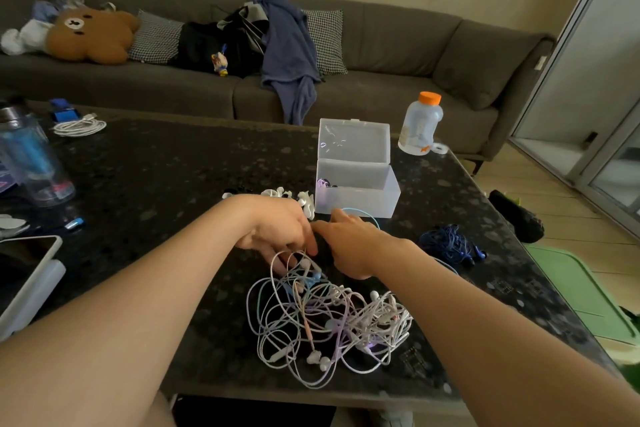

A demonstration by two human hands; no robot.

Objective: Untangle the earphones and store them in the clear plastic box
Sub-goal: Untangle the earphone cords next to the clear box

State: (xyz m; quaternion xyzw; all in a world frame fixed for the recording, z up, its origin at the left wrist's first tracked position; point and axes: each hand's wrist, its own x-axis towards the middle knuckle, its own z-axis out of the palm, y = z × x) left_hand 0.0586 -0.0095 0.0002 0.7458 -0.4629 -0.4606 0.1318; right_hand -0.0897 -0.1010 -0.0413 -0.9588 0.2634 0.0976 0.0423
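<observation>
- Tangle of earphones (329,319): white, pink and pale-blue cords heaped on the dark speckled table (156,166), near its front edge.
- Clear plastic box (356,198): lid raised, standing just beyond the hands.
- Left hand (277,232): fingers curled round a white loop atop the tangle.
- Right hand (349,246): touching the left; a light-blue cord (363,212) arcs from behind it; grasp cannot be told.

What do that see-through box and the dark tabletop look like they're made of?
The box looks like thin, slightly frosted clear plastic: its inside shows dimly through the front wall, and its raised lid catches glare. The tabletop looks like polished dark stone, perhaps granite or an imitation, judging by its speckled pattern and soft sheen.
</observation>
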